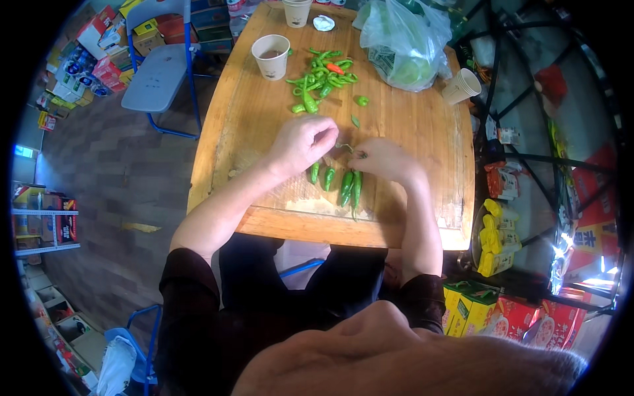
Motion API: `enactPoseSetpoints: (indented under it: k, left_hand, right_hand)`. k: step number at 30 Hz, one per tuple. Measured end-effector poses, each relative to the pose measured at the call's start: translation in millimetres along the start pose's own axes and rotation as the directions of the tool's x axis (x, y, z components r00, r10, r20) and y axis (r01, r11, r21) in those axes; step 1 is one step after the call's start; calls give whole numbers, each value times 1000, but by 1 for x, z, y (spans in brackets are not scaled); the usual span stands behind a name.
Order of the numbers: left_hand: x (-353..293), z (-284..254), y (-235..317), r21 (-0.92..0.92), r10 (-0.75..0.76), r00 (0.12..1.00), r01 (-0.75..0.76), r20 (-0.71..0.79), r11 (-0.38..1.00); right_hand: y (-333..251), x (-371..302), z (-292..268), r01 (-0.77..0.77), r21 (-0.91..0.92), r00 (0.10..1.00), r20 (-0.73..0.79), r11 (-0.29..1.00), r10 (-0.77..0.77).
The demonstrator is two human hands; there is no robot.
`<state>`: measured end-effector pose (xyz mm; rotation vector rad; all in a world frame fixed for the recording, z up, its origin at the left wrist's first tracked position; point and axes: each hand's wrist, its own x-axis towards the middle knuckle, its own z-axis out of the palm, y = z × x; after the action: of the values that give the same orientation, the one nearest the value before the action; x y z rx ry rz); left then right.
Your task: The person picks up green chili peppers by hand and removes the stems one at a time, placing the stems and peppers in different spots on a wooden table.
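Note:
A thin pale string (344, 146) spans the small gap between my hands over the wooden table (422, 145). My left hand (305, 144) is closed, its thumb and fingertips pinched at one end of the strand. At the other end my right hand (383, 158) is closed too, fingers curled down around the strand, its exact grip partly hidden. Several long green chili peppers lie below the hands: one pepper (329, 178) toward the left, and a pair (347, 187) just under my right fingertips. Their stem ends are partly covered by the hands.
Farther back lies a pile of green chilies (323, 82) with one red chili (335, 68). Around it stand a filled paper cup (271, 66), another paper cup (297, 13), a plastic bag of green vegetables (406, 56) and tipped stacked cups (462, 86). A blue folding chair (158, 76) is left.

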<state>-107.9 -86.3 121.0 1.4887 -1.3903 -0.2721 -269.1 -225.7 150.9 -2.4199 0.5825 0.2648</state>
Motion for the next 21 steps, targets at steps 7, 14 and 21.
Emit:
enactPoseSetpoints:
  k: [7, 14, 21]
  left_hand:
    - [1, -6, 5, -69, -106, 966, 126, 235, 990]
    - [-1, 1, -6, -158, -143, 943, 197, 299, 968]
    - [0, 0, 1, -179, -56, 983, 88, 177, 980]
  right_hand:
    - [-8, 5, -7, 100, 479, 933, -349, 872, 85]
    - [-23, 18, 25, 320, 531, 841, -541, 784, 23]
    - [-10, 19, 15, 48, 987, 999, -50, -151, -12]
